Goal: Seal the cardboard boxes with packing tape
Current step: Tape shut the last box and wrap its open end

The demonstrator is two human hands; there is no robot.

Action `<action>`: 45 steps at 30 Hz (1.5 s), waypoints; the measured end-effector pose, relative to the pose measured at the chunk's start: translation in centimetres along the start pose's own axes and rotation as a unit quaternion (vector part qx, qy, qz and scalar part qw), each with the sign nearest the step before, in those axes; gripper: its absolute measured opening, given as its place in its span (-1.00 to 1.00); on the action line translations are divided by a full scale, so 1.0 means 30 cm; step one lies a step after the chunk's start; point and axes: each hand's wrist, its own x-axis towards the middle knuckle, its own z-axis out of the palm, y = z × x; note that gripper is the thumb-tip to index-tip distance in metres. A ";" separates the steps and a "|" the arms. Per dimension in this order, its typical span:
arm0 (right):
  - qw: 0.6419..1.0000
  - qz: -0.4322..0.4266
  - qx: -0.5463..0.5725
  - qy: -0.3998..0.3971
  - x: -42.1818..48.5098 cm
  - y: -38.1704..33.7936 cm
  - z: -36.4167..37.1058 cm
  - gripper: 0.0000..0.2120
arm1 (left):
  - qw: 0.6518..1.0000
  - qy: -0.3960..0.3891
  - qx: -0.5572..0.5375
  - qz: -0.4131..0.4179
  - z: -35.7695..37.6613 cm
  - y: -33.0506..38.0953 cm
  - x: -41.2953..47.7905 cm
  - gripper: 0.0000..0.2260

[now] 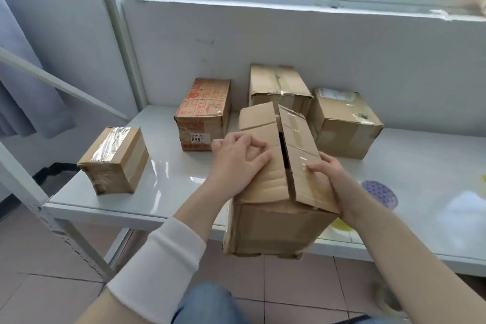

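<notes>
A brown cardboard box (273, 229) sits at the table's front edge, partly overhanging it. Its two top flaps are folded down with a dark gap between them. My left hand (236, 158) presses on the left flap, fingers bent. My right hand (330, 179) holds the right flap at its outer edge, thumb on top. A roll of clear packing tape (386, 297) lies low at the right, near the floor, partly hidden by my right arm.
Four other boxes stand on the white table (168, 179): a small taped one (115, 160) at the left, a red printed one (203, 113), and two brown ones (278, 87) (344, 123) behind. A purple round mat (380, 192) lies at the right. A metal rack post (115, 29) rises at the left.
</notes>
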 end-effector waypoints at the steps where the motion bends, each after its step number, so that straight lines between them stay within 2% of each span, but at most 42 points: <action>1: 1.000 0.005 -0.030 0.006 0.003 0.011 -0.009 -0.42 | 1.000 -0.005 0.009 -0.017 0.004 0.003 0.009 -0.80; 3: 0.997 -0.008 -0.082 0.004 0.008 0.005 -0.013 -0.29 | 0.999 -0.015 0.008 -0.051 -0.005 -0.005 0.048 -0.86; 5: 0.992 -0.030 -0.121 0.001 0.017 -0.017 0.001 -0.25 | 0.994 -0.043 -0.018 -0.096 -0.023 -0.012 0.097 -0.82; 7: 0.987 -0.050 -0.154 -0.001 0.033 -0.033 0.022 -0.21 | 0.984 -0.069 -0.084 -0.143 -0.033 -0.019 0.135 -0.72; 9: 0.981 -0.076 -0.180 0.003 0.050 -0.037 0.039 -0.15 | 0.967 -0.086 -0.165 -0.173 -0.024 -0.026 0.157 -0.52; 11: 0.976 -0.094 -0.195 0.011 0.065 -0.048 0.038 -0.13 | 0.957 -0.086 -0.219 -0.169 0.000 -0.035 0.177 -0.37; 14: 0.972 -0.098 -0.213 0.030 0.088 -0.076 -0.002 -0.14 | 0.954 -0.063 -0.253 -0.150 0.053 -0.020 0.195 -0.34; 18: 0.968 -0.077 -0.236 0.019 0.105 -0.073 -0.053 -0.10 | 0.973 -0.034 -0.178 -0.140 0.129 -0.026 0.226 -0.24; 22: 0.961 -0.079 -0.266 0.021 0.123 -0.053 -0.057 -0.06 | 0.983 -0.043 -0.115 -0.135 0.138 -0.035 0.243 -0.31; 26: 0.951 -0.094 -0.292 0.026 0.105 -0.058 -0.052 -0.07 | 0.981 -0.073 -0.098 -0.151 0.104 -0.029 0.280 -0.43; 31: 0.906 -0.149 -0.393 0.050 0.076 -0.056 -0.030 -0.17 | 0.986 -0.073 -0.047 -0.145 0.091 -0.003 0.342 -0.31; 34: 0.903 -0.138 -0.404 0.050 0.083 -0.043 -0.025 -0.20 | 0.987 -0.071 -0.021 -0.142 0.113 -0.008 0.337 -0.30; 37: 0.879 -0.119 -0.459 0.046 0.098 -0.036 -0.022 -0.23 | 0.990 -0.057 0.019 -0.129 0.125 -0.005 0.336 -0.31; 42: 0.840 -0.153 -0.517 0.054 0.096 -0.043 -0.013 -0.32 | 0.984 -0.089 0.132 -0.084 0.119 0.028 0.327 -0.47; 43: 0.840 -0.170 -0.512 0.052 0.091 -0.042 -0.008 -0.36 | 0.982 -0.096 0.148 -0.067 0.113 0.027 0.327 -0.51; 45: 0.862 -0.195 -0.464 0.050 0.075 -0.044 -0.008 -0.43 | 0.982 -0.099 0.154 -0.041 0.096 0.026 0.322 -0.55</action>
